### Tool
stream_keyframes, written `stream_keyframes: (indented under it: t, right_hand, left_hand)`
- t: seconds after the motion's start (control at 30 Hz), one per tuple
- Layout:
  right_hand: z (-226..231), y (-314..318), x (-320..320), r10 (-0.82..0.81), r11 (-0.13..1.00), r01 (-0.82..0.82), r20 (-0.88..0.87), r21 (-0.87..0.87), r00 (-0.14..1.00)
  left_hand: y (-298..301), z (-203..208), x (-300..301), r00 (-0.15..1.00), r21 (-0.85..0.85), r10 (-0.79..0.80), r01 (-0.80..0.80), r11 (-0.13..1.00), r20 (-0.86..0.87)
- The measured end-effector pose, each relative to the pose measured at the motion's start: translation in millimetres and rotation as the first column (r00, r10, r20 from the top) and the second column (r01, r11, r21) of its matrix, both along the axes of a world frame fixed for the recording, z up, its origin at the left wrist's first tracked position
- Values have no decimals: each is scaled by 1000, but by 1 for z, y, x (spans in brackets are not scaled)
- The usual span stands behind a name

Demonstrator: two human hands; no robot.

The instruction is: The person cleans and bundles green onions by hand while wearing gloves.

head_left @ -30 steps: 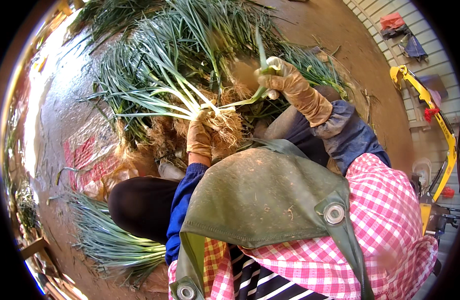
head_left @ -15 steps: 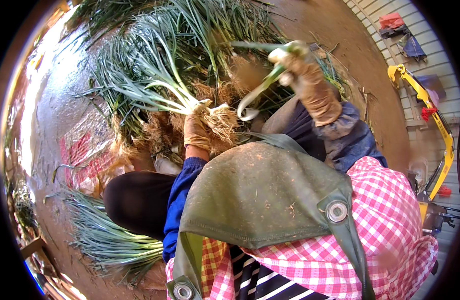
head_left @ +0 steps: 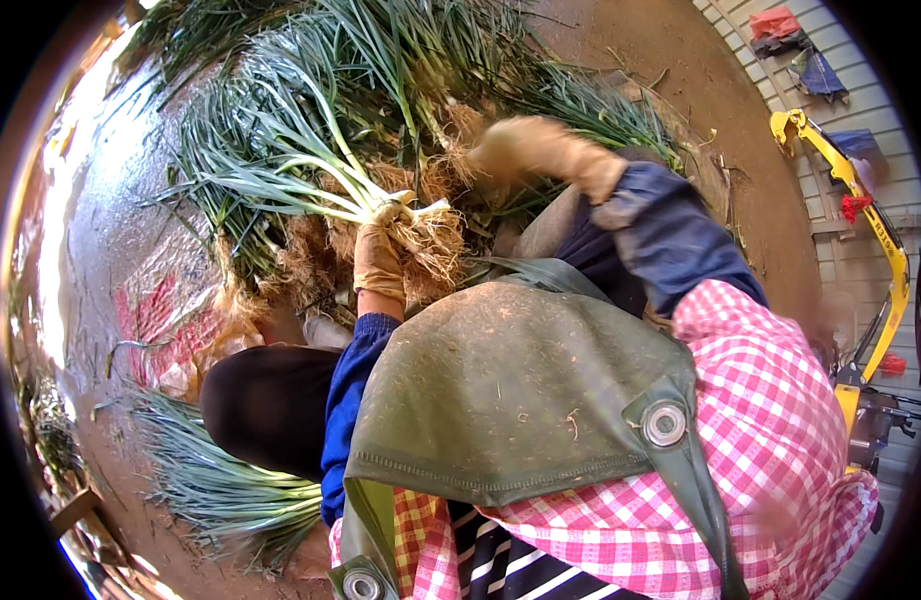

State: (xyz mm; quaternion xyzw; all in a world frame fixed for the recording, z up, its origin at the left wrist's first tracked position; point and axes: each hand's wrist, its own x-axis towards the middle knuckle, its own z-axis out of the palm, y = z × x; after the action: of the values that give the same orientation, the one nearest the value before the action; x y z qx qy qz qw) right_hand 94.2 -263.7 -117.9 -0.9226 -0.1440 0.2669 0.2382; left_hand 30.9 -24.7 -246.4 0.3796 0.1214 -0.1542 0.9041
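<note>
My left hand [head_left: 379, 262], in a tan glove, is closed around a few green onions [head_left: 353, 190] just above the apron. Their pale stems and shaggy roots stick out past the fingers, and the leaves fan toward the far left. My right hand [head_left: 541, 152], gloved too, reaches to the near edge of a big heap of green onions [head_left: 281, 100], beside the roots. Motion smears its fingers, so I cannot make out their grip or anything in them.
A neat bundle of green onions [head_left: 231, 475] lies on the floor by my left knee [head_left: 271, 405]. Crumpled plastic sheeting with red print [head_left: 166, 320] is left of the heap. A yellow jointed arm of a machine [head_left: 886, 235] stands at the right against a panelled wall.
My right hand has swung left and lower to the heap's edge. The green onion and curling leaf it held no longer show in it. The left hand keeps its hold.
</note>
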Motion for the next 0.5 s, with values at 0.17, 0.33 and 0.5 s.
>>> stream_keyframes:
  t: [0.17, 0.33, 0.5]
  right_hand:
    - [-79, 62, -8, 122, 828, 305, -681, 471, 722]
    - [-80, 76, -22, 131, 818, 209, -527, 536, 839]
    - [-32, 56, -64, 385, 890, -166, -507, 424, 771]
  left_hand:
    - [-3, -1, 1, 999, 1, 24, -24, 1000, -47]
    - [0, -14, 2, 994, 39, 71, -68, 997, -88]
    - [6, -17, 1, 969, 90, 192, -179, 980, -157]
